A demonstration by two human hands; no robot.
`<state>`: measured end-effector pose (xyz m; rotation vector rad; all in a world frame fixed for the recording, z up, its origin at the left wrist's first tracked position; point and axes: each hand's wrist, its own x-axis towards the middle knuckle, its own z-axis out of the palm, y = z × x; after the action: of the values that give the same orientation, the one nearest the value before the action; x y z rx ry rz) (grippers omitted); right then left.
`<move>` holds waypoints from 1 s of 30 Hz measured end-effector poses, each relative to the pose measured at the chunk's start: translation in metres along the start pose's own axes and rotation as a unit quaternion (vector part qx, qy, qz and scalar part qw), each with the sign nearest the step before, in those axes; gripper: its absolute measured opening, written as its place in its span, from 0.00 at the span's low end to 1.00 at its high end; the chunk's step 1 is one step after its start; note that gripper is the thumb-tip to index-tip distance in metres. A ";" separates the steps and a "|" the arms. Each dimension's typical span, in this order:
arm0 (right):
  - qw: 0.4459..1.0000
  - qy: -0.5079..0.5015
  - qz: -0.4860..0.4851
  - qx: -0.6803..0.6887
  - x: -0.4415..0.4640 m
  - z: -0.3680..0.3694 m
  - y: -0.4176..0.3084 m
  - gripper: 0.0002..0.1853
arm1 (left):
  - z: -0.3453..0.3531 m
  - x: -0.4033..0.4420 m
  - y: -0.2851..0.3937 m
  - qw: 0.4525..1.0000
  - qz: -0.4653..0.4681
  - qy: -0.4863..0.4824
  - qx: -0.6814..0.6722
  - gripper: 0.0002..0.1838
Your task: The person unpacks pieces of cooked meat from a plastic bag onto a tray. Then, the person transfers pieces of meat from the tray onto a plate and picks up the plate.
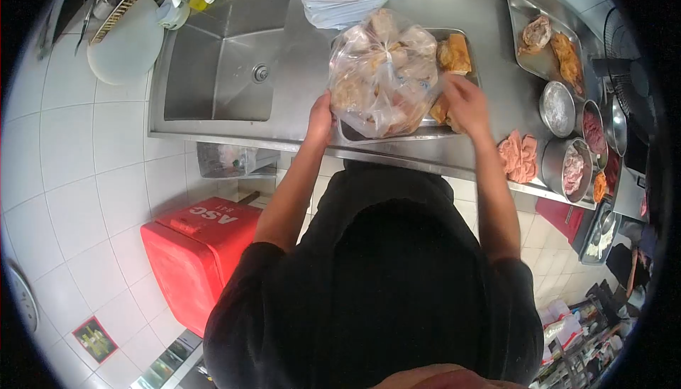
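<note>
Steel counter [306, 59] — hands [321, 116] at clear food bag [383, 84] — red box [202, 243] reads "ASC".

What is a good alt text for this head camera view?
A person's left hand touches a clear bag of food on a tray; the right hand is beside it. A sink is left, bowls right.

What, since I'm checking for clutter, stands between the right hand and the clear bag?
Nothing visible: the right hand is close beside the clear bag, though contact is unclear. The left hand is opposite.
</note>
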<state>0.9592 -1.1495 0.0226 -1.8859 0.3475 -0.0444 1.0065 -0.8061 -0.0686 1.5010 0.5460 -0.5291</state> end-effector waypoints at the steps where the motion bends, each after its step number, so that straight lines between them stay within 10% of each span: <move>1: 0.998 0.020 -0.057 -0.031 0.014 0.032 -0.011 0.21 | 0.001 -0.003 0.000 1.000 0.020 0.001 0.010 0.24; 10: 0.960 -0.201 -0.108 -0.160 0.026 0.067 -0.020 0.10 | -0.026 -0.039 -0.027 0.933 0.321 0.133 0.093 0.17; 30: 0.983 -0.036 -0.167 -0.074 -0.131 -0.027 -0.038 0.18 | 0.085 -0.058 0.095 0.673 0.608 -0.066 0.416 0.28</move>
<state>0.8371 -1.1292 0.0850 -2.0699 -0.0191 -0.1784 1.0225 -0.8914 0.0417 2.2386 -1.0033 0.2694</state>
